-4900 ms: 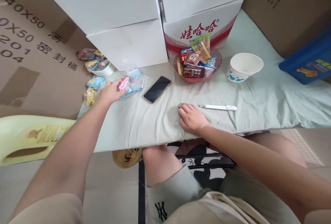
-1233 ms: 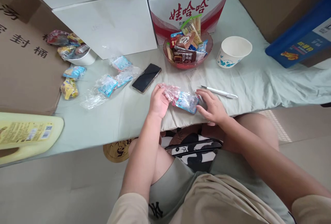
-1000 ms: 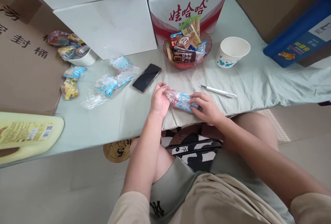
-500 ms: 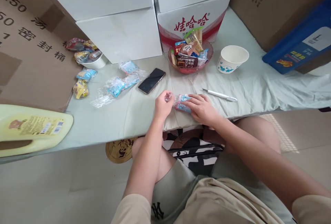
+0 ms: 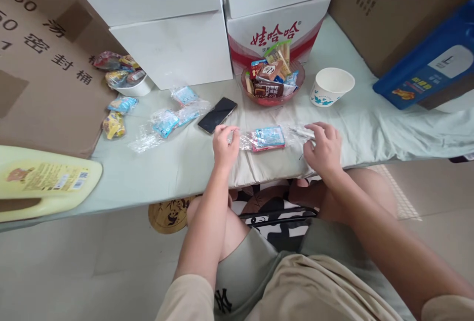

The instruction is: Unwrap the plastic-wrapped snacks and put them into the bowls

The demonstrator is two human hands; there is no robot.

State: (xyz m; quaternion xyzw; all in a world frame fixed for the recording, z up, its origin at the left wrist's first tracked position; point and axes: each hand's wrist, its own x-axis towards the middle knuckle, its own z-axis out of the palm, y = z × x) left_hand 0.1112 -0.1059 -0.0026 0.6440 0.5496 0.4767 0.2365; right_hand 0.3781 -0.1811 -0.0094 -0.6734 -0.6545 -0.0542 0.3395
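Observation:
A small packet with blue and pink printing lies flat near the table's front edge, inside a clear wrapper that spreads out at both ends. My left hand pinches the wrapper's left end between thumb and fingertips. At the other end, my right hand is curled with thumb and forefinger apart, over a slim white craft knife. The knife's far part is hidden behind that hand. Beyond my left hand lies a black phone. More blue packets in clear film lie to its left.
A glass bowl of wrapped snacks and a white paper cup stand behind. White cartons line the back. At left are a snack-filled white bowl and a yellow jug; a blue bottle leans at right.
My right hand has lifted off the packet and moved right, over the knife, uncovering the packet. My left hand has shifted slightly left, still at the wrapper's end.

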